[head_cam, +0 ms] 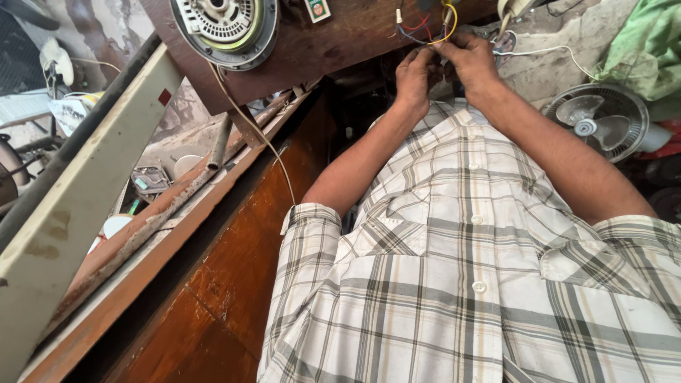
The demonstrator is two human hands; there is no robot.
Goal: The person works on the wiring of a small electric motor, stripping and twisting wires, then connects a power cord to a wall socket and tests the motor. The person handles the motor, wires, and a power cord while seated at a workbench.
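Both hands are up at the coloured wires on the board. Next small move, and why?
Probably separate one lead from the wire bundle before doing anything else. The left hand and right hand meet at the same spot, the red, blue and yellow wires cross there, and fingers hide the ends, so which lead is pinched cannot be told.

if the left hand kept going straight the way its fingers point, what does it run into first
Most likely the bundle of coloured wires that the left hand already pinches beside the right hand, then the brown wooden board behind them; depth is hard to judge.

A short-sleeved, cream cotton shirt with grey-brown checks, white buttons, flapped chest pockets; bare forearms below the cuffs.
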